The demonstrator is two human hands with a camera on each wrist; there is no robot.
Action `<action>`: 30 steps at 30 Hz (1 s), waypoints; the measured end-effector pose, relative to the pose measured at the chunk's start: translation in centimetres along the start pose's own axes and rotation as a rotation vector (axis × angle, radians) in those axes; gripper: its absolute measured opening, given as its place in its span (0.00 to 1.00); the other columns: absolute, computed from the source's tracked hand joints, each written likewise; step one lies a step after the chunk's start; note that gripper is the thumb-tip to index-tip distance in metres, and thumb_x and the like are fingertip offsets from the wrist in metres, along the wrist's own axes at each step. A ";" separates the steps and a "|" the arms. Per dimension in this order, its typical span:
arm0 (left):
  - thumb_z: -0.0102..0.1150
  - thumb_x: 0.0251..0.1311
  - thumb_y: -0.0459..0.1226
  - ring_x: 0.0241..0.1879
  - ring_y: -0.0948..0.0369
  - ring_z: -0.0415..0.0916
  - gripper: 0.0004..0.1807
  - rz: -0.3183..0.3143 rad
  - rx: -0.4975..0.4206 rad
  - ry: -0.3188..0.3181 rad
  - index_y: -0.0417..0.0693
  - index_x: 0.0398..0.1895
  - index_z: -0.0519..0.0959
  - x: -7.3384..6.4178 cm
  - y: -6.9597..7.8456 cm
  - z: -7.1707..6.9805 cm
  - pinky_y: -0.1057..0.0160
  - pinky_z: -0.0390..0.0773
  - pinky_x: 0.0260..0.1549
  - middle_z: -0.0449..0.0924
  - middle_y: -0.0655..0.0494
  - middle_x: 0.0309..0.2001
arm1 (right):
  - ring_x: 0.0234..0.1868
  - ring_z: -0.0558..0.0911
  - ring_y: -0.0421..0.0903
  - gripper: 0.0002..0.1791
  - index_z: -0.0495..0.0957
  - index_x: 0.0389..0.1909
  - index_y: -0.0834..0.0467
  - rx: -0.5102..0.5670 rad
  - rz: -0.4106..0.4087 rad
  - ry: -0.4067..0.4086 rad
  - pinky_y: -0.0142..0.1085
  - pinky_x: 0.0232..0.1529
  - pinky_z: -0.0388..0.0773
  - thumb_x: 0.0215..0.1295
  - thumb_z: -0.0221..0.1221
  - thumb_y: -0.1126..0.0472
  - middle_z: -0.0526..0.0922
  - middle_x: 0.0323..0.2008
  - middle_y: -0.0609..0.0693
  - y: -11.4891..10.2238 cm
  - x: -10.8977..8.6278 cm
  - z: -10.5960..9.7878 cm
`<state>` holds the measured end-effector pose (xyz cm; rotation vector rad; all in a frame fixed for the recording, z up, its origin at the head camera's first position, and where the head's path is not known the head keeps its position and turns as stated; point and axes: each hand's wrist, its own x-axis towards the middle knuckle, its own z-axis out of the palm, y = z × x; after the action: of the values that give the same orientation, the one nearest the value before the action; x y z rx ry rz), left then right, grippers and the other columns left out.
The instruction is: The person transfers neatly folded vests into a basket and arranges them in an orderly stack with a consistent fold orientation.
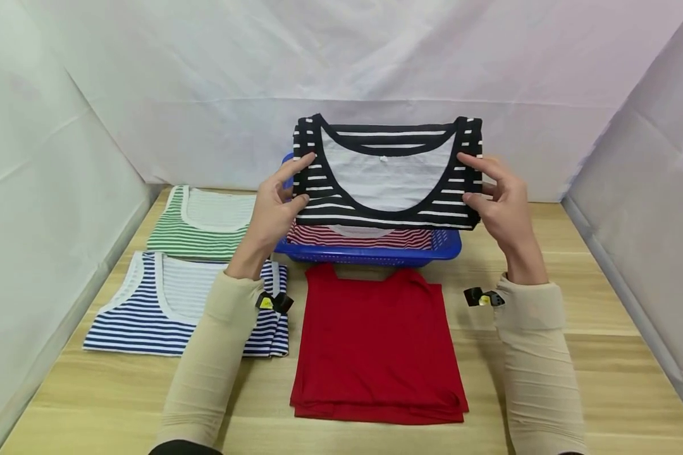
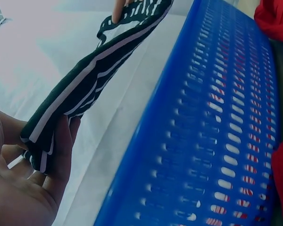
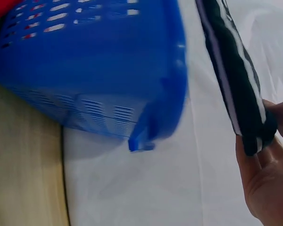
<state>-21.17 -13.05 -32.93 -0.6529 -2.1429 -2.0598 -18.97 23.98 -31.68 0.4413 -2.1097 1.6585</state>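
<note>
Both hands hold a folded black-and-white striped tank top (image 1: 375,212) up in the air, above the blue plastic basket (image 1: 370,255). My left hand (image 1: 273,205) pinches its left end, and my right hand (image 1: 501,196) pinches its right end. From the left wrist, the folded layers of the striped top (image 2: 85,80) show between thumb and fingers, higher than the basket's rim. In the right wrist view the other end of the top (image 3: 236,80) is gripped the same way. A red-and-white striped garment (image 1: 364,237) lies inside the basket, partly hidden behind the held top.
A folded red top (image 1: 375,341) lies on the wooden table (image 1: 597,379) in front of the basket. To the left lie a folded green-striped tank top (image 1: 205,237) and a blue-striped one (image 1: 142,325), partly covered by the left arm. White cloth walls (image 1: 216,57) surround the table's back and sides.
</note>
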 end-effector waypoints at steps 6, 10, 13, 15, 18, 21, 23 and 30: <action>0.47 0.64 0.18 0.82 0.59 0.49 0.36 -0.038 0.032 -0.004 0.48 0.75 0.71 0.1 -0.8 -0.6 0.67 0.72 0.40 0.53 0.53 0.82 | 0.38 0.80 0.33 0.26 0.84 0.59 0.62 -0.086 0.043 0.033 0.21 0.31 0.74 0.63 0.55 0.81 0.83 0.52 0.42 1.1 -0.1 0.8; 0.48 0.63 0.19 0.82 0.60 0.50 0.37 -0.052 0.077 -0.015 0.52 0.75 0.71 0.3 -1.1 -0.8 0.65 0.71 0.39 0.55 0.55 0.82 | 0.30 0.73 0.35 0.17 0.86 0.53 0.64 -0.094 0.070 0.077 0.25 0.25 0.64 0.69 0.56 0.74 0.86 0.47 0.43 2.1 -0.3 1.4; 0.49 0.63 0.19 0.82 0.62 0.49 0.37 -0.063 0.124 -0.021 0.55 0.75 0.72 0.5 -1.3 -0.9 0.60 0.70 0.48 0.56 0.57 0.81 | 0.28 0.70 0.36 0.16 0.86 0.56 0.62 -0.155 0.060 0.069 0.26 0.24 0.63 0.72 0.56 0.71 0.85 0.51 0.48 2.5 -0.3 1.9; 0.49 0.63 0.20 0.82 0.63 0.49 0.38 -0.070 0.147 -0.020 0.55 0.75 0.71 0.6 -1.4 -1.0 0.55 0.68 0.55 0.57 0.56 0.81 | 0.20 0.67 0.36 0.18 0.84 0.59 0.60 -0.191 0.052 0.038 0.25 0.21 0.64 0.74 0.55 0.69 0.83 0.55 0.53 2.7 -0.3 2.1; 0.49 0.63 0.20 0.81 0.62 0.49 0.38 -0.084 0.162 -0.023 0.55 0.76 0.71 0.8 -1.5 -1.2 0.51 0.66 0.59 0.56 0.55 0.81 | 0.11 0.62 0.36 0.19 0.82 0.63 0.60 -0.223 0.064 -0.026 0.26 0.14 0.65 0.75 0.53 0.69 0.80 0.60 0.59 2.0 -0.4 2.4; 0.48 0.62 0.20 0.82 0.60 0.48 0.39 -0.092 0.185 -0.043 0.55 0.77 0.69 0.9 -1.7 -1.3 0.50 0.65 0.60 0.55 0.54 0.81 | 0.18 0.71 0.37 0.22 0.80 0.65 0.59 -0.264 0.077 -0.071 0.26 0.15 0.66 0.73 0.54 0.69 0.78 0.62 0.59 2.0 -0.4 2.3; 0.47 0.62 0.20 0.82 0.60 0.48 0.39 -0.095 0.211 -0.057 0.55 0.77 0.68 1.0 -1.9 -1.2 0.51 0.65 0.57 0.54 0.53 0.82 | 0.33 0.79 0.39 0.24 0.80 0.66 0.57 -0.310 0.080 -0.084 0.27 0.18 0.65 0.71 0.55 0.70 0.78 0.64 0.58 2.4 -0.3 2.3; 0.54 0.64 0.24 0.83 0.54 0.46 0.41 -0.124 0.320 -0.121 0.52 0.81 0.61 1.2 -2.4 -0.9 0.47 0.65 0.72 0.47 0.48 0.83 | 0.54 0.76 0.56 0.25 0.79 0.66 0.58 -0.444 0.045 -0.123 0.35 0.38 0.65 0.69 0.55 0.71 0.78 0.65 0.62 3.1 -0.3 2.8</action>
<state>-23.36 -13.63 -34.70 -0.6299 -2.5641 -1.7082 -20.63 22.04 -35.01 0.3617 -2.5039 1.1547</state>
